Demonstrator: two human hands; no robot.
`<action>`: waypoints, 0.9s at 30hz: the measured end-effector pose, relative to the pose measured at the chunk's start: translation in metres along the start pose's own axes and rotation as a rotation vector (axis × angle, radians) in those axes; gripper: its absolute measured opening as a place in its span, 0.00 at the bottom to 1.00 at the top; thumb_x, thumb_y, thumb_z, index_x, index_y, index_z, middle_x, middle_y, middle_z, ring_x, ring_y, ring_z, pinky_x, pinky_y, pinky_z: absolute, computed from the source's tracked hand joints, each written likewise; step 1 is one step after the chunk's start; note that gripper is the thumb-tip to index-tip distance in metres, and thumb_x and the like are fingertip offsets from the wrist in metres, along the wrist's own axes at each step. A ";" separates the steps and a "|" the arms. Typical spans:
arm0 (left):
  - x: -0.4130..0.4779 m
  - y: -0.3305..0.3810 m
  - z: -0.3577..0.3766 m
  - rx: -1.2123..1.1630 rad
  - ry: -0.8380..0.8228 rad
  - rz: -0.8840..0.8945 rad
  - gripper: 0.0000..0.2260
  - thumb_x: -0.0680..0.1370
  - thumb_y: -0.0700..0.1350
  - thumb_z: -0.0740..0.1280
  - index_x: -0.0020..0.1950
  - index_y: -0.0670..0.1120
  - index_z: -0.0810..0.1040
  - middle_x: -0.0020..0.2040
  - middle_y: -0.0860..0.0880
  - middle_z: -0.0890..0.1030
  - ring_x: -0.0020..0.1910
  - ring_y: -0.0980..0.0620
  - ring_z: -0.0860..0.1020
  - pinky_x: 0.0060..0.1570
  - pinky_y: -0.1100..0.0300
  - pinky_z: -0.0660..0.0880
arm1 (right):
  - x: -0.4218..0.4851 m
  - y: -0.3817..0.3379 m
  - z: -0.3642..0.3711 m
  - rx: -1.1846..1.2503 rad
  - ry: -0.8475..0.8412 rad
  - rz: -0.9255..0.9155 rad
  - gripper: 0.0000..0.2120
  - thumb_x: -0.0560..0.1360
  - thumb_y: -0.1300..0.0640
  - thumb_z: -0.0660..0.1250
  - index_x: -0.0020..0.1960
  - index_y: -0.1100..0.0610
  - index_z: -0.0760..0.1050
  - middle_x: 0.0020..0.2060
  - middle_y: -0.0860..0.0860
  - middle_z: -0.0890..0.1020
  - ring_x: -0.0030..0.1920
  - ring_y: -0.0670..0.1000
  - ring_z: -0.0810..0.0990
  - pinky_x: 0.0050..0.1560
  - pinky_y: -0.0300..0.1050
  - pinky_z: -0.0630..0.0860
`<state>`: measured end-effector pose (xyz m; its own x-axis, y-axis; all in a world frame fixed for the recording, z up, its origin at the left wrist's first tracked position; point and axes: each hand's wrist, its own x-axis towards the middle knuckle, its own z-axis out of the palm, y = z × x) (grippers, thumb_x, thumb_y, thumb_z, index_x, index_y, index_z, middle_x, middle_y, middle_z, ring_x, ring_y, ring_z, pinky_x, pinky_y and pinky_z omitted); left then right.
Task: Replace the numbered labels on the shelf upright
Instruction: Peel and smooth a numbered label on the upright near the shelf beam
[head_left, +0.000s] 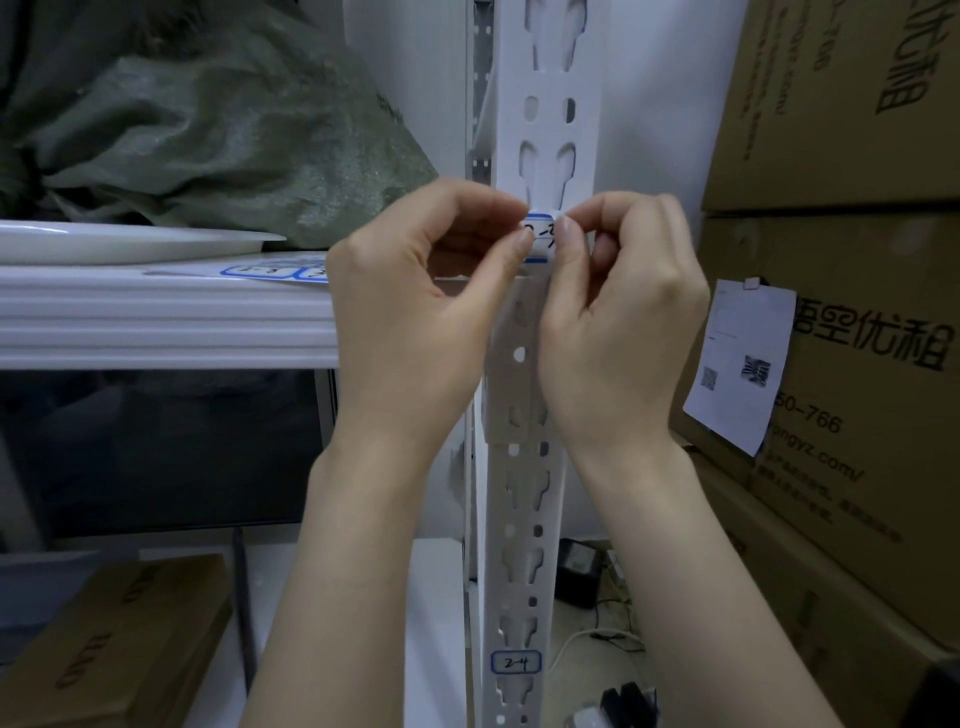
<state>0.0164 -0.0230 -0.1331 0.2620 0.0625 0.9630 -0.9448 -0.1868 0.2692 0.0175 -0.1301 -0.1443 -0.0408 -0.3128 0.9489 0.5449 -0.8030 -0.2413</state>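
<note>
A white slotted shelf upright (550, 104) runs top to bottom through the middle. A blue-bordered white label (541, 236) with handwritten digits sits on it at shelf height. My left hand (415, 306) pinches the label's left edge between thumb and forefinger. My right hand (618, 322) pinches its right edge, where a corner looks lifted. Most of the label is hidden by my fingertips. Lower on the upright is a second label (516, 662) marked 2-4. A sheet of more blue-bordered labels (275, 271) lies on the shelf to the left.
A white shelf beam (156, 322) meets the upright from the left, with a white plate (130, 240) and a grey-green sack (208, 119) on it. Stacked cardboard boxes (841, 260) stand at the right. Another box (104, 649) sits lower left, cables and an adapter (582, 577) on the floor.
</note>
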 end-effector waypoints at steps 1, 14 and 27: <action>0.000 0.000 0.000 0.004 0.002 -0.002 0.04 0.76 0.38 0.72 0.49 0.44 0.82 0.43 0.53 0.83 0.43 0.57 0.83 0.45 0.66 0.78 | 0.000 0.000 0.000 0.000 0.004 -0.001 0.05 0.78 0.63 0.66 0.45 0.63 0.77 0.41 0.49 0.73 0.33 0.41 0.66 0.38 0.25 0.65; 0.001 0.000 -0.002 0.012 -0.046 0.014 0.06 0.76 0.37 0.71 0.52 0.44 0.83 0.46 0.53 0.84 0.45 0.58 0.83 0.47 0.67 0.77 | -0.001 0.001 0.000 0.085 0.007 0.009 0.04 0.78 0.64 0.65 0.50 0.64 0.76 0.42 0.52 0.77 0.39 0.42 0.72 0.39 0.30 0.68; 0.002 -0.001 -0.006 0.027 -0.113 0.032 0.10 0.76 0.36 0.70 0.56 0.43 0.84 0.49 0.52 0.85 0.44 0.57 0.82 0.48 0.64 0.78 | 0.000 0.002 -0.002 0.069 -0.002 -0.009 0.03 0.77 0.64 0.66 0.46 0.63 0.78 0.39 0.53 0.78 0.37 0.43 0.71 0.39 0.29 0.65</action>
<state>0.0162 -0.0172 -0.1317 0.2539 -0.0545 0.9657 -0.9478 -0.2132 0.2371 0.0171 -0.1324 -0.1453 -0.0440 -0.3050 0.9513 0.6010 -0.7688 -0.2186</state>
